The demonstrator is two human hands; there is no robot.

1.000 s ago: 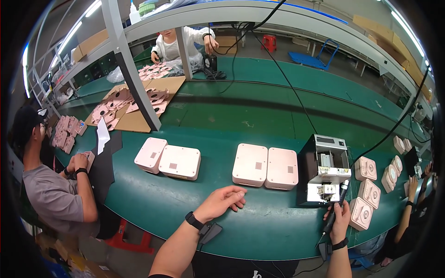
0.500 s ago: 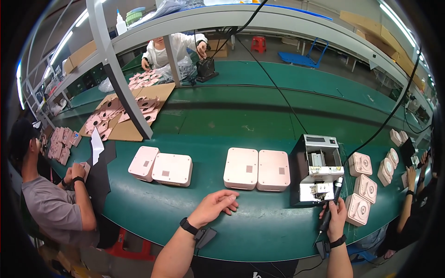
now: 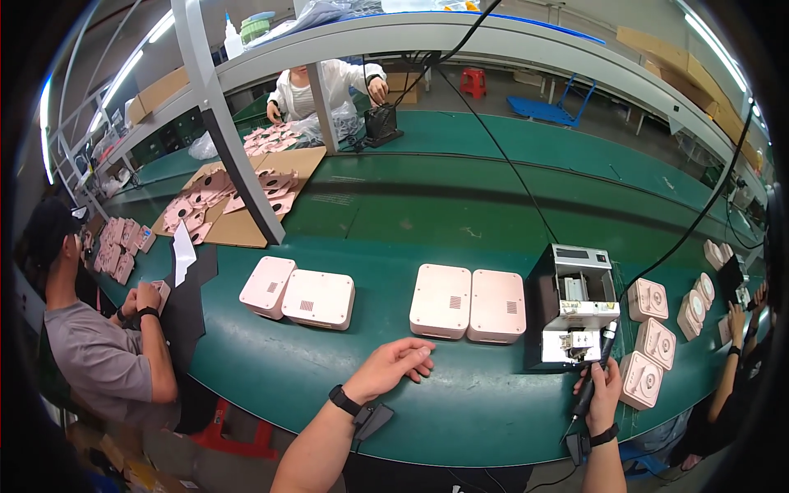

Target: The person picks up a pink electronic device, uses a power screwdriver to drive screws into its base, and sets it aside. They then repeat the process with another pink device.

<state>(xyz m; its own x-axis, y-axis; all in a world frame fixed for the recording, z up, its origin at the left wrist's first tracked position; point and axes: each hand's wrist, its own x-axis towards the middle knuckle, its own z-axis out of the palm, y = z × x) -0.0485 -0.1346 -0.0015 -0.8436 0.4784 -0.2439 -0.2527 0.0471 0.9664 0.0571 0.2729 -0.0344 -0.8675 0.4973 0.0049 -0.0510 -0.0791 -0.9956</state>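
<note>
From where I'm standing, the right hand (image 3: pixel 606 393) is gripping an electric screwdriver (image 3: pixel 584 400), fingers wrapping its barrel; the bit is slanting toward the near bench (image 3: pixel 477 411) edge, apparently clear of the pink housings. The left hand (image 3: pixel 390 367) is lying loosely curled, fingers slightly spread, pinching nothing visible, just below one vented housing (image 3: pixel 440 300). The screw feeder (image 3: pixel 575 308) is standing by the right hand, presumably for short reaches

Beyond the green desk (image 3: pixel 468 403), a red plastic stool (image 3: pixel 473 83) stands on the floor (image 3: pixel 448 94) near a blue platform trolley (image 3: pixel 539 111), while a white squeeze bottle (image 3: pixel 233 39) sits beside a green container (image 3: pixel 256 30) on the overhead shelf (image 3: pixel 526 35).
</note>
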